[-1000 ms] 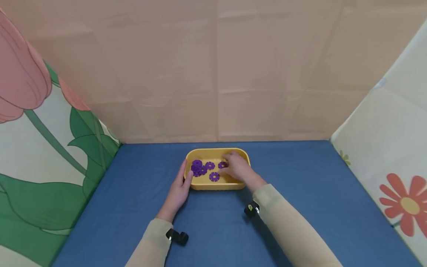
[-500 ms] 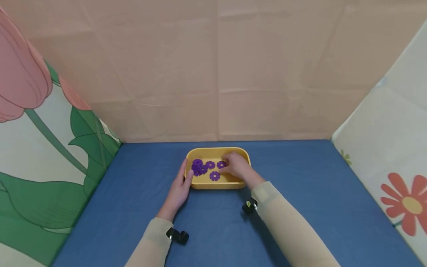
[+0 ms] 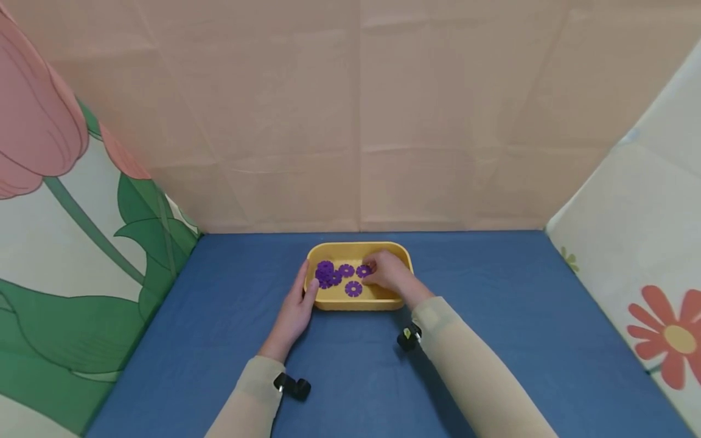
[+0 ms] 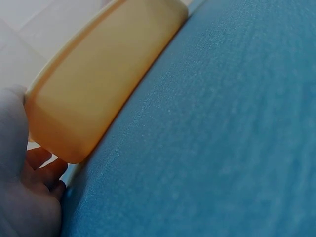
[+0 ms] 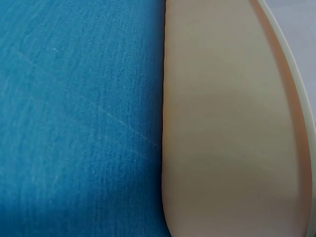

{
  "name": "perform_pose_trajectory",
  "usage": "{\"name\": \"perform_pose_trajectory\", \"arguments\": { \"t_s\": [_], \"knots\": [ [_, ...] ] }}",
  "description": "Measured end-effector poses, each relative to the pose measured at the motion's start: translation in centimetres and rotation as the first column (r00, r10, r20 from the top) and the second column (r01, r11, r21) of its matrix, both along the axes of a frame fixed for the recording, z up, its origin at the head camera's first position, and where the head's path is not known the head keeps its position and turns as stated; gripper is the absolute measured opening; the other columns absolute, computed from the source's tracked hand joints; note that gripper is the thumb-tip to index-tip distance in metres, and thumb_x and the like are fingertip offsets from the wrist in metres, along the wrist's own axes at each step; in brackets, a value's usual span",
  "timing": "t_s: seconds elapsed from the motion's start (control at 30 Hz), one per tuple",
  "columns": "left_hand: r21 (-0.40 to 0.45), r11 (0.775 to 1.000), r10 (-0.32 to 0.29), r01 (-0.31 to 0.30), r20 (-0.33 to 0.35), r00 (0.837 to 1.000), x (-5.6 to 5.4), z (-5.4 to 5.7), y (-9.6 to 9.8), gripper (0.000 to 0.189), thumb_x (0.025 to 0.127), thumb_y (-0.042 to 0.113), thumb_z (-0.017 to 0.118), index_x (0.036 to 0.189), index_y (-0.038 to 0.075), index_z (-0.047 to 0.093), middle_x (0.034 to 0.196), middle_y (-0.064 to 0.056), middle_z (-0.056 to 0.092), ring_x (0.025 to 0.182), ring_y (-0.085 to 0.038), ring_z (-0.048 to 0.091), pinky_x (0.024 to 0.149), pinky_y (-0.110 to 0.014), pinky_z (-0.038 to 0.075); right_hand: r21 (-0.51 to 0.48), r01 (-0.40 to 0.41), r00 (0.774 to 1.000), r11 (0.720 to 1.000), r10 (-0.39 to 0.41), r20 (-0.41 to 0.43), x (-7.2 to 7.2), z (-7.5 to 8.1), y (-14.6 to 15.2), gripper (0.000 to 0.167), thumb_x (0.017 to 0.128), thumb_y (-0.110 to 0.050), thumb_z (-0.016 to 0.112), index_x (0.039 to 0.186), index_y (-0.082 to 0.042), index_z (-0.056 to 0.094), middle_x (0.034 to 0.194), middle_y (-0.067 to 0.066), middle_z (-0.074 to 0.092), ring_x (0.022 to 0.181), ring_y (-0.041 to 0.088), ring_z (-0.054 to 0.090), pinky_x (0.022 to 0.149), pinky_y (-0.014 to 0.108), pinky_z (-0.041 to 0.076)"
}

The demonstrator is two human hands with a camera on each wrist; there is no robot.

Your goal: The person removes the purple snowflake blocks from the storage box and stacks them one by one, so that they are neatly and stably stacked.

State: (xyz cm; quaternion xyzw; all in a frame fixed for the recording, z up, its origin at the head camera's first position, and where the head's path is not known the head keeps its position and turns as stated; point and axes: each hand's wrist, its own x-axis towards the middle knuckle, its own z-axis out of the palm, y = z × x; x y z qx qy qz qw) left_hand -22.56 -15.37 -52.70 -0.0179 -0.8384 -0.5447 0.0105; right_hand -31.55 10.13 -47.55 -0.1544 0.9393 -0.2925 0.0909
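Note:
A yellow tray (image 3: 361, 306) sits on the blue table, holding several purple snowflake discs (image 3: 326, 277) bunched at its left end. Two more discs, one upper (image 3: 346, 271) and one lower (image 3: 353, 289), lie flat near the middle. My left hand (image 3: 292, 310) holds the tray's left end, thumb at the front and fingers bent round the corner in the left wrist view. Inside the tray's right half, my right hand (image 3: 387, 272) pinches another purple snowflake disc (image 3: 363, 271); its fingertips are partly hidden. The right wrist view catches just the tray's outer wall (image 5: 232, 118) and cloth.
Blue cloth (image 3: 350, 377) covers the table. A plain beige sheet (image 3: 356, 121) rises behind the tray. Printed flower panels stand on the left (image 3: 82, 243) and right (image 3: 646, 243). A small black camera (image 3: 292, 387) is strapped to each wrist.
The disc at my right fingertips has shifted slightly left within the tray, and my right forearm has eased a little left. My left hand stays on the tray.

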Motion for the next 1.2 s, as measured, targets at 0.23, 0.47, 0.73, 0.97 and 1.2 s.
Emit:
{"name": "perform_pose_trajectory", "arguments": {
  "t_s": [0.23, 0.47, 0.73, 0.97, 1.2],
  "knots": [
    [-0.006, 1.000, 0.000, 0.000, -0.005, 1.000, 0.02, -0.01, -0.09, 0.079, 0.112, 0.073, 0.039, 0.179, 0.037, 0.016, 0.182, 0.006, 0.021, 0.168, -0.025, 0.019, 0.134, -0.057, 0.018, 0.000, 0.014, 1.000, 1.000, -0.014, 0.008, -0.02, 0.03, -0.24, 0.030, 0.097, -0.013, 0.088, 0.124, -0.002, 0.080, 0.107, 0.011, 0.075, 0.097, 0.025, 0.064, 0.095, 0.044, 0.058],
    [-0.006, 1.000, -0.003, 0.002, -0.022, 1.000, 0.17, -0.14, -0.17, 0.080, 0.113, 0.071, 0.040, 0.179, 0.033, 0.018, 0.182, 0.005, 0.023, 0.168, -0.026, 0.019, 0.134, -0.056, 0.019, 0.005, -0.022, 1.000, 1.000, 0.022, -0.015, 0.12, 0.15, -0.14, 0.029, 0.095, -0.010, 0.089, 0.120, 0.000, 0.079, 0.113, 0.014, 0.076, 0.102, 0.027, 0.068, 0.101, 0.047, 0.058],
    [-0.002, 1.000, 0.001, -0.001, -0.021, 1.000, 0.06, -0.10, -0.14, 0.083, 0.111, 0.074, 0.040, 0.179, 0.032, 0.019, 0.182, 0.005, 0.023, 0.168, -0.025, 0.019, 0.135, -0.055, 0.018, -0.024, -0.031, 0.999, 0.999, 0.031, -0.017, 0.10, 0.21, -0.25, 0.031, 0.095, -0.006, 0.088, 0.119, -0.003, 0.070, 0.115, 0.013, 0.072, 0.104, 0.028, 0.066, 0.100, 0.047, 0.057],
    [0.011, 1.000, -0.002, 0.002, -0.024, 1.000, 0.05, 0.00, -0.06, 0.070, 0.118, 0.058, 0.043, 0.179, 0.034, 0.018, 0.182, 0.005, 0.023, 0.168, -0.026, 0.019, 0.135, -0.056, 0.018, -0.020, -0.021, 1.000, 1.000, 0.021, -0.011, 0.29, 0.05, -0.44, 0.031, 0.098, -0.009, 0.086, 0.125, -0.004, 0.072, 0.118, 0.013, 0.074, 0.108, 0.028, 0.067, 0.103, 0.048, 0.057],
    [0.009, 1.000, 0.004, -0.004, -0.026, 1.000, 0.07, -0.10, -0.03, 0.067, 0.120, 0.046, 0.046, 0.179, 0.030, 0.020, 0.182, 0.003, 0.024, 0.167, -0.027, 0.020, 0.134, -0.057, 0.018, 0.031, 0.020, 0.999, 0.999, -0.019, -0.030, 0.61, -0.25, -0.70, 0.026, 0.101, -0.021, 0.085, 0.119, -0.005, 0.075, 0.102, 0.006, 0.071, 0.093, 0.023, 0.064, 0.088, 0.042, 0.058]
  ]
}}
